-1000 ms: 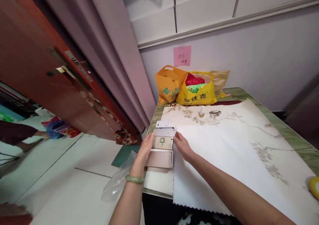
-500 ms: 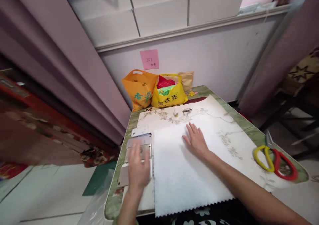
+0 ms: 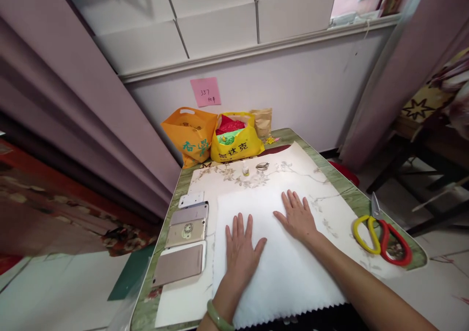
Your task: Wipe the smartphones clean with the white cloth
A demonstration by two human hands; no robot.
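Note:
A white sheet of felt-like fabric [image 3: 282, 267] with a zigzag-cut near edge lies flat before me on the table. Spread flat on its left part is my left hand [image 3: 242, 250], fingers apart, a green bangle [image 3: 219, 317] at the wrist. My right hand [image 3: 297, 217] rests palm down near the fabric's far right area, fingers also apart. Neither hand holds anything. Under the fabric is a larger floral-printed sheet [image 3: 318, 175]. Beyond the fabric stand a small bottle [image 3: 245, 168] and a small bundle of dark thin loops [image 3: 262, 166].
Several phones [image 3: 179, 265] lie along the left side. Scissors with yellow and red handles [image 3: 381, 240] lie at the right edge. At the back stand an orange bag [image 3: 190, 135], a yellow bag [image 3: 238, 143] and a brown paper pouch [image 3: 262, 122]. A pink note [image 3: 205, 92] hangs on the wall.
My left hand has moved right, from over the phones onto the white fabric. My right hand stays flat on the fabric. The camera view has shifted slightly.

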